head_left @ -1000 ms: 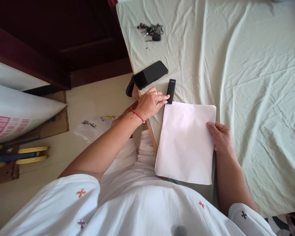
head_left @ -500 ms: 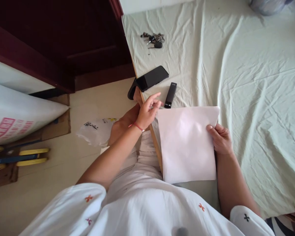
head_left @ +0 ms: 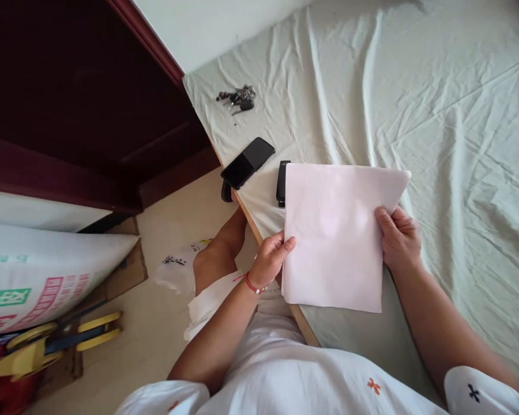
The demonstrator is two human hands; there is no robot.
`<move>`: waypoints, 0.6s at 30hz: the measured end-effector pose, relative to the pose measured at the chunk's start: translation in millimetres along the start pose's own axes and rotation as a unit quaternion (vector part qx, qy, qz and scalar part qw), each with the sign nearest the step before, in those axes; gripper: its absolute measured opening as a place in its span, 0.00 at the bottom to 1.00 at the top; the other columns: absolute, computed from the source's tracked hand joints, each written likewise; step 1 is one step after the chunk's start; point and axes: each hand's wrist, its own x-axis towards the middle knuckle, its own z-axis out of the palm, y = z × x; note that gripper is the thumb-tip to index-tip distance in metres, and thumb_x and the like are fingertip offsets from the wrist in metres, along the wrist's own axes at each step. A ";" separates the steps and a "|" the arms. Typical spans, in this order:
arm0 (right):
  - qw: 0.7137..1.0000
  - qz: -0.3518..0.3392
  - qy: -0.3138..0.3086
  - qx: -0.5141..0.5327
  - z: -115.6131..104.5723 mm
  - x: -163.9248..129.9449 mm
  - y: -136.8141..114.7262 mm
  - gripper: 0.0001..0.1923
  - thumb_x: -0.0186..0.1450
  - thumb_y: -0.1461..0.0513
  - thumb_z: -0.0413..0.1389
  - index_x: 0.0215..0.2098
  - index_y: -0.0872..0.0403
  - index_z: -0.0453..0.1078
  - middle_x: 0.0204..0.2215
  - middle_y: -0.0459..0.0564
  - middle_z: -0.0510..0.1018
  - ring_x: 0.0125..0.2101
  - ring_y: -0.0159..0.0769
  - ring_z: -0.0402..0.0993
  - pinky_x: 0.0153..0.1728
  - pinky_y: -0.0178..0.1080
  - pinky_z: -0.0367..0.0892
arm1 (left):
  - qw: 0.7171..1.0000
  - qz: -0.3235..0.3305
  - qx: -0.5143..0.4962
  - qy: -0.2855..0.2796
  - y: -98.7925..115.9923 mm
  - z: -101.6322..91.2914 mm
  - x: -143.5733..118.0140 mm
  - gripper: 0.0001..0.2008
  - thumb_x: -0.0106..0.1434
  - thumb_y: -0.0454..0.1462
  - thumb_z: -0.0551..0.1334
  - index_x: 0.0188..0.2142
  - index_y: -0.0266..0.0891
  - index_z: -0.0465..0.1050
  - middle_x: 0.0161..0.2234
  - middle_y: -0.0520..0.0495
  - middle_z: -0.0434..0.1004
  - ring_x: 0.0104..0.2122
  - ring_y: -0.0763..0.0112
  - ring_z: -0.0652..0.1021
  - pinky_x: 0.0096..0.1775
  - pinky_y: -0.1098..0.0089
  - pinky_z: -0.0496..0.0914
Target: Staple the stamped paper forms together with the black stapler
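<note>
Left hand (head_left: 271,258) and right hand (head_left: 398,239) each grasp the white paper (head_left: 335,233) — by its side edges — over the bed's (head_left: 458,115) left edge.

Black bar (head_left: 281,183) partly behind paper (head_left: 335,233).

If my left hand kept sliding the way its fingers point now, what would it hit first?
The left hand points rightward and already touches the left edge of the paper, so it would meet the paper first, probably pushing it toward the right hand holding the opposite edge. Depth is hard to judge.

White paper (head_left: 333,230) between both hands
</note>
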 end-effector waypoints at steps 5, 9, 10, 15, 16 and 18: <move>0.999 0.031 -0.007 0.040 1.3 2.3 -2.0 0.14 0.63 0.48 0.68 0.40 0.46 0.77 0.34 0.45 0.81 0.32 0.37 0.79 0.32 0.38 0.76 | 0.988 0.020 0.135 0.077 -8.8 -6.5 0.2 0.28 0.63 0.61 0.65 0.25 0.39 0.71 0.22 0.52 0.69 0.27 0.69 0.69 0.32 0.70 0.66; 0.999 0.005 0.002 0.034 1.9 5.4 -1.0 0.17 0.56 0.53 0.74 0.37 0.47 0.75 0.31 0.42 0.76 0.28 0.29 0.71 0.28 0.31 0.69 | 0.976 0.060 0.170 0.124 -12.9 -10.3 0.7 0.28 0.64 0.61 0.64 0.23 0.40 0.69 0.21 0.52 0.66 0.27 0.69 0.68 0.31 0.70 0.65; 1.000 0.003 0.002 0.027 1.6 5.8 0.0 0.17 0.56 0.54 0.74 0.36 0.48 0.74 0.30 0.42 0.75 0.28 0.28 0.69 0.27 0.31 0.67 | 0.974 0.068 0.173 0.126 -13.9 -11.2 1.0 0.28 0.64 0.60 0.64 0.24 0.40 0.69 0.21 0.51 0.67 0.28 0.68 0.69 0.32 0.70 0.66; 0.999 0.026 -0.014 0.014 -1.0 6.3 5.3 0.17 0.58 0.51 0.73 0.34 0.49 0.73 0.27 0.41 0.74 0.25 0.29 0.67 0.25 0.32 0.65 | 0.972 0.088 0.172 0.132 -16.3 -11.5 3.8 0.22 0.65 0.55 0.67 0.27 0.39 0.75 0.24 0.52 0.72 0.29 0.70 0.71 0.34 0.71 0.67; 0.999 0.030 -0.017 0.014 -1.4 6.2 5.8 0.17 0.58 0.51 0.72 0.34 0.49 0.73 0.26 0.42 0.74 0.25 0.29 0.67 0.25 0.32 0.65 | 0.972 0.089 0.170 0.136 -15.4 -10.1 4.3 0.21 0.64 0.55 0.68 0.29 0.39 0.77 0.26 0.51 0.74 0.29 0.69 0.71 0.34 0.71 0.68; 0.999 0.035 -0.019 0.015 -1.9 5.8 5.6 0.17 0.58 0.50 0.72 0.34 0.50 0.74 0.26 0.42 0.75 0.25 0.29 0.68 0.25 0.33 0.65 | 0.971 0.094 0.162 0.147 -12.4 -6.7 4.9 0.21 0.62 0.55 0.69 0.32 0.39 0.79 0.29 0.50 0.78 0.31 0.68 0.74 0.37 0.70 0.70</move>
